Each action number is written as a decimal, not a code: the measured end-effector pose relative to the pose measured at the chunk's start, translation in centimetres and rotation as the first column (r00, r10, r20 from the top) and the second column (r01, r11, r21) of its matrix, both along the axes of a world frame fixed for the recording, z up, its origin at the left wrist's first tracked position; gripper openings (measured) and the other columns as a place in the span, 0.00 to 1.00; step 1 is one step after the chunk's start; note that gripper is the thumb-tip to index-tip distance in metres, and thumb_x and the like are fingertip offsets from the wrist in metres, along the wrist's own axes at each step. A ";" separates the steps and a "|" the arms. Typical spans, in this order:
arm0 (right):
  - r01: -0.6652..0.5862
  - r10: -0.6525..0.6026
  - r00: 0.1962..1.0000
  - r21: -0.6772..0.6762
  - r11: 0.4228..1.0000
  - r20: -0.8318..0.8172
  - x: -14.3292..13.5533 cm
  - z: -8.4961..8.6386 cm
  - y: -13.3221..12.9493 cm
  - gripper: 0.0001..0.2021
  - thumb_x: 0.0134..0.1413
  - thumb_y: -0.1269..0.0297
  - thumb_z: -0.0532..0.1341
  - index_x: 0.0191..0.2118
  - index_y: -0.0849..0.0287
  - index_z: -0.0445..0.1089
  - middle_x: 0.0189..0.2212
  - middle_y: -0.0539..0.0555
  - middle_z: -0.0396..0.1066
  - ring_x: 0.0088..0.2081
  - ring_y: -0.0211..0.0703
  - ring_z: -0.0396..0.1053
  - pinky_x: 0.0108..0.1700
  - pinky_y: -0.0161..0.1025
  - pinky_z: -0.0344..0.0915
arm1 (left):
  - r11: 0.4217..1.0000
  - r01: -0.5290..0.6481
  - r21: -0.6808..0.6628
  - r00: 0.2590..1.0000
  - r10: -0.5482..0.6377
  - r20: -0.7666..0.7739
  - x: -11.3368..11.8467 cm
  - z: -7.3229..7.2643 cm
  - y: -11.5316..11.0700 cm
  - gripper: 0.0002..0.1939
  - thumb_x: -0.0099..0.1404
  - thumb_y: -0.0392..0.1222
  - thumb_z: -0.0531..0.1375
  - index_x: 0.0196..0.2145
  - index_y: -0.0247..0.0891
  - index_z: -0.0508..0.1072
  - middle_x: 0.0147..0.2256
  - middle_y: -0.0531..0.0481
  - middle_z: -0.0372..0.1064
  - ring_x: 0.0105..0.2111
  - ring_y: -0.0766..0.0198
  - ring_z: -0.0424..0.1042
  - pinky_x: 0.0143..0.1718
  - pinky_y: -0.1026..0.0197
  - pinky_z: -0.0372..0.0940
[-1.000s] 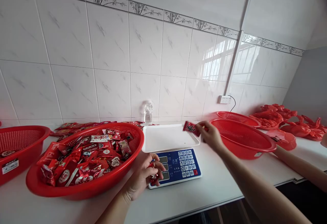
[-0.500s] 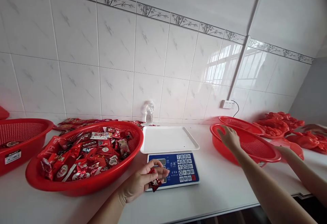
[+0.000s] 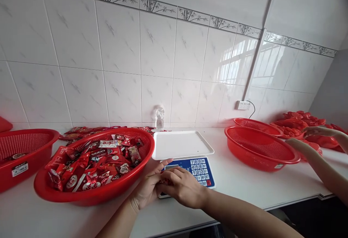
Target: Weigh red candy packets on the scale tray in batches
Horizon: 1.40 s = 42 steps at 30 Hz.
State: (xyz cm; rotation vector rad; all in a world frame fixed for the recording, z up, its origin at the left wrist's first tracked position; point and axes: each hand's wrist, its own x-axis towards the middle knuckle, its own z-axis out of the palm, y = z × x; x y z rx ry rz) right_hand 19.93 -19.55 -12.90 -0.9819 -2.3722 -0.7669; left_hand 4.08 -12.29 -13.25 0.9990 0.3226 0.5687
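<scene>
My left hand [image 3: 148,189] and my right hand [image 3: 185,187] meet over the lower left of the blue scale [image 3: 202,171]. A small red wrapped packet [image 3: 165,182] shows between them, mostly covered by my right fingers. The left hand is curled around it, and the right hand's bent fingers close over it. Behind the scale's keypad lies its white tray [image 3: 182,144], with a few tiny specks on it. To the left, a large red basket [image 3: 95,196] holds many red wrapped packets [image 3: 108,162].
Another red basket [image 3: 29,165] stands at the far left. Right of the scale are a red basket [image 3: 252,156] and one behind it. A clear bottle [image 3: 160,118] stands by the wall. At the right, a co-worker's hands [image 3: 320,132] are near red bags [image 3: 296,122].
My right hand has come from the right basket to the left hand and now covers the packet. The co-worker's hands have shifted around the bags at the right. The view has moved slightly.
</scene>
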 end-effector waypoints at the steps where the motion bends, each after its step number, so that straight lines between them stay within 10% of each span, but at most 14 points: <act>1: -0.013 0.013 1.000 0.001 1.000 -0.018 0.1 -0.1 0.1 0.09 0.65 0.66 0.53 0.44 0.51 0.69 0.49 0.51 0.68 0.50 0.41 0.65 0.51 0.40 0.63 | 1.000 0.013 -0.004 1.000 -0.013 0.006 0.0 -0.1 0.0 0.27 0.64 0.38 0.60 0.60 0.41 0.61 0.36 0.48 0.74 0.29 0.68 0.71 0.29 0.69 0.60; 7: -0.042 0.042 0.997 -0.004 0.999 -0.068 2.4 -0.2 -1.1 0.13 0.64 0.68 0.53 0.51 0.53 0.67 0.45 0.52 0.73 0.40 0.38 0.71 0.39 0.35 0.68 | 0.991 0.131 0.014 0.991 -0.130 -0.033 0.0 -0.3 -0.1 0.26 0.67 0.46 0.57 0.60 0.41 0.61 0.40 0.45 0.74 0.37 0.62 0.74 0.41 0.61 0.64; 10: 0.148 -0.146 0.968 -0.006 0.989 -0.205 6.8 0.9 -1.7 0.14 0.63 0.68 0.53 0.50 0.50 0.70 0.45 0.52 0.73 0.45 0.37 0.71 0.45 0.34 0.69 | 0.981 0.185 0.060 0.980 -0.180 -0.079 0.0 -0.1 -0.1 0.28 0.67 0.54 0.54 0.61 0.41 0.60 0.47 0.40 0.72 0.48 0.53 0.72 0.51 0.51 0.61; 16: 0.742 -0.653 0.519 -0.088 0.665 -0.552 20.6 4.3 -3.0 0.20 0.65 0.58 0.46 0.53 0.55 0.69 0.54 0.61 0.65 0.53 0.52 0.66 0.45 0.46 0.69 | 0.958 0.229 0.174 0.967 -0.204 -0.151 -0.1 0.2 -0.3 0.31 0.67 0.58 0.52 0.62 0.39 0.57 0.52 0.35 0.69 0.50 0.51 0.70 0.53 0.48 0.60; 20: 0.848 -0.808 0.280 -0.261 0.461 -0.519 25.3 3.5 -3.9 0.23 0.59 0.55 0.51 0.55 0.60 0.67 0.59 0.68 0.58 0.47 0.62 0.70 0.30 0.50 0.69 | 0.947 0.245 0.205 0.962 -0.212 -0.171 -0.2 0.2 -0.3 0.31 0.67 0.58 0.51 0.61 0.39 0.59 0.52 0.35 0.69 0.50 0.51 0.70 0.52 0.48 0.60; 26: 0.687 -0.754 0.506 -0.333 0.646 -0.419 19.3 -0.8 -0.2 0.21 0.59 0.52 0.51 0.52 0.53 0.69 0.59 0.57 0.61 0.47 0.52 0.71 0.36 0.45 0.70 | 0.947 0.201 0.250 0.973 -0.163 -0.163 0.3 -0.8 -1.0 0.27 0.64 0.54 0.59 0.56 0.38 0.63 0.48 0.36 0.70 0.47 0.52 0.72 0.47 0.51 0.64; 31: 0.417 -0.545 0.694 -0.354 0.837 -0.471 10.4 -0.3 3.2 0.21 0.60 0.48 0.51 0.54 0.49 0.67 0.53 0.53 0.69 0.45 0.49 0.71 0.44 0.45 0.69 | 0.935 0.074 0.346 0.986 -0.016 -0.165 -0.2 -0.3 -2.8 0.18 0.60 0.49 0.64 0.44 0.37 0.69 0.40 0.42 0.72 0.37 0.60 0.75 0.37 0.59 0.67; 37: 0.215 -0.534 0.721 -0.590 0.778 -0.442 6.7 1.4 4.9 0.19 0.59 0.50 0.51 0.52 0.49 0.68 0.44 0.53 0.75 0.38 0.48 0.74 0.39 0.45 0.70 | 0.729 0.017 0.684 0.933 0.234 -0.273 -4.5 7.1 -2.5 0.10 0.63 0.45 0.60 0.38 0.35 0.71 0.38 0.44 0.73 0.40 0.62 0.72 0.41 0.60 0.66; 42: 0.080 -0.531 0.657 -0.652 0.754 -0.534 7.6 0.8 5.4 0.18 0.59 0.50 0.52 0.50 0.49 0.69 0.46 0.51 0.75 0.42 0.46 0.73 0.42 0.43 0.70 | 0.536 0.113 0.836 0.630 0.612 -0.478 -7.2 10.3 4.3 0.09 0.59 0.40 0.58 0.38 0.38 0.73 0.39 0.48 0.74 0.40 0.60 0.72 0.41 0.60 0.66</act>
